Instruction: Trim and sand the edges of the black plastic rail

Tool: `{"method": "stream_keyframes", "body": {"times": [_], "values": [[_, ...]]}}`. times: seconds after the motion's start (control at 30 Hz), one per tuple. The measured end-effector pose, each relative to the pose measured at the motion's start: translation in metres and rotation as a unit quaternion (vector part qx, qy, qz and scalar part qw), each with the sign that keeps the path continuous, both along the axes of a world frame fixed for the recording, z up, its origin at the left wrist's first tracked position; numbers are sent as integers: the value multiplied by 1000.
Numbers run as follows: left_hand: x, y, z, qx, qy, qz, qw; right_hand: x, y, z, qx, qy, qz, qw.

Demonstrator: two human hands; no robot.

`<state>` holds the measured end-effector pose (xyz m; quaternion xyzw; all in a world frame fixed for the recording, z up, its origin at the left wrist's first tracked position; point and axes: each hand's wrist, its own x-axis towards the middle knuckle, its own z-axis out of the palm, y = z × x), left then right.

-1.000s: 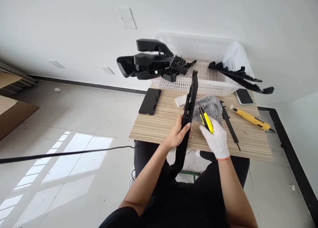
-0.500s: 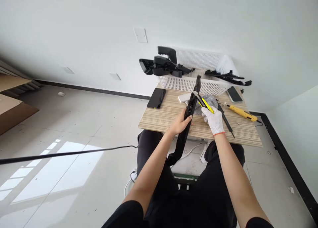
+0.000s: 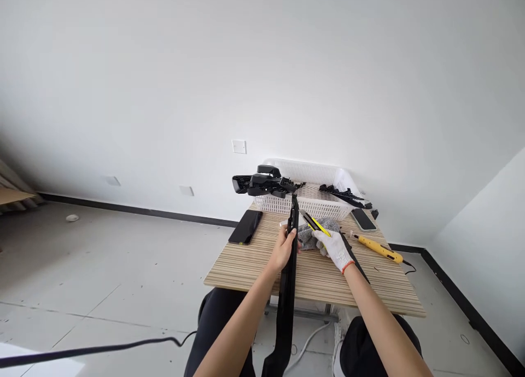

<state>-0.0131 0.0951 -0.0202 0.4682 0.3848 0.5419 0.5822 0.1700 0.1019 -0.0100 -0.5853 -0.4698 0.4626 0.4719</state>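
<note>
I see the white basket (image 3: 303,208) at the far side of the bench (image 3: 241,265), with one cluster of black parts (image 3: 262,183) jutting over its left end and slimmer black pieces (image 3: 342,193) leaning over its right. My left hand (image 3: 283,250) is wrapped around a long black strip (image 3: 287,289), which stands out in front of the basket and runs below the bench's near edge. My gloved right hand (image 3: 334,248) grips a yellow knife (image 3: 315,224), its blade near the strip's far end; I can't tell whether they touch.
</note>
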Motion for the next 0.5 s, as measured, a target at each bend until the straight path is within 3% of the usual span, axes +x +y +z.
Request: {"method": "stream_keyframes", "body": {"times": [0.1,0.23,0.4,0.5], "values": [[4,19,12,21,30,43,998,3,3,-3,3,2,9,1000],[3,28,25,57,141,86,985,8,4,-10,4,14,34,999],[3,25,37,-1,154,38,987,11,7,-14,-2,38,43,998],[11,23,32,-42,122,35,991,11,7,-14,6,43,44,998]]}}
